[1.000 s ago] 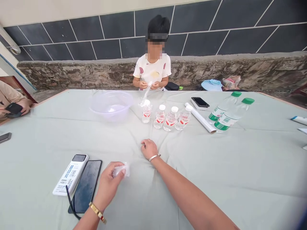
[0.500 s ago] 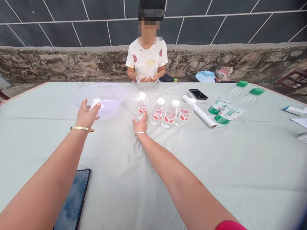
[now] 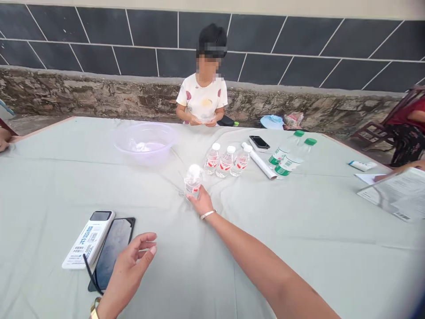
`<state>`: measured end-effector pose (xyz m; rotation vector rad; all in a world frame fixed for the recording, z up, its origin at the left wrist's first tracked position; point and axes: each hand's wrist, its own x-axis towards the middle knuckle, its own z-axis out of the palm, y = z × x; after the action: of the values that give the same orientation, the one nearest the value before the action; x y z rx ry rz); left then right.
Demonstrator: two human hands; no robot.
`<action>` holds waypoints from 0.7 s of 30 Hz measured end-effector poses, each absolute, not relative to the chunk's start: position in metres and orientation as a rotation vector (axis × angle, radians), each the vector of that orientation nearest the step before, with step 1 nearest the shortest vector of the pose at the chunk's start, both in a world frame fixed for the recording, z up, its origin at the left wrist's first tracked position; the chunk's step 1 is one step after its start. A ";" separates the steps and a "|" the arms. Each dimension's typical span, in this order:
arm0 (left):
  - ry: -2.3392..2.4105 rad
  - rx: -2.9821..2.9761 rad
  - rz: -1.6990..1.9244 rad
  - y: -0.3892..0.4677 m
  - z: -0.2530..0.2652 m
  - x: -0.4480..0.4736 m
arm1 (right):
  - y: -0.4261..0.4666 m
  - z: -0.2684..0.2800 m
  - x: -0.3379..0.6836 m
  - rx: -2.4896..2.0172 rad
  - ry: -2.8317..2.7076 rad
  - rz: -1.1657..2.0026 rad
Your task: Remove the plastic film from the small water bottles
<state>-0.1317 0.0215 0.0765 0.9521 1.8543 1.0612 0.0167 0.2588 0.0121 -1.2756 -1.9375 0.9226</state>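
My right hand (image 3: 201, 201) is wrapped round a small clear water bottle (image 3: 192, 187) with a red-and-white label. Crumpled clear plastic covers the bottle's white cap. My left hand (image 3: 134, 261) hovers over the near part of the table, empty, its fingers apart and a little curled. Beside it lie a dark smartphone (image 3: 113, 248) and a white power bank (image 3: 89, 239) with blue print. Behind the held bottle, three similar small water bottles (image 3: 225, 163) stand in a row. A translucent purple basin (image 3: 146, 153) sits farther left with something white and crumpled inside.
Two larger green-capped bottles (image 3: 287, 164), a white roll (image 3: 260, 163) and a black phone (image 3: 259, 141) are at the back right. A person (image 3: 202, 99) sits across the table. At the right edge are a tube (image 3: 362, 165), a clear document holder (image 3: 395, 195) and another person's arm.
My right hand has drawn the plastic-covered bottle nearer, away from the other small bottles. My left hand has come back from beside the basin toward me. The view has tilted up.
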 end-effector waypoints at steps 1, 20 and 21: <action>1.820 0.974 1.067 0.018 0.075 -0.123 | 0.234 0.014 0.032 -1.242 -1.973 0.954; 2.089 1.153 0.887 0.019 0.015 0.003 | 0.075 0.044 0.191 -1.668 -2.090 0.645; 2.091 1.151 0.893 0.019 0.013 0.001 | 0.082 0.042 0.206 -1.759 -2.055 0.458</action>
<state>0.0011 0.0188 0.0129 1.1510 2.0908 0.8933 0.2061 0.0824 0.0416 -1.7591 -2.0551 0.4578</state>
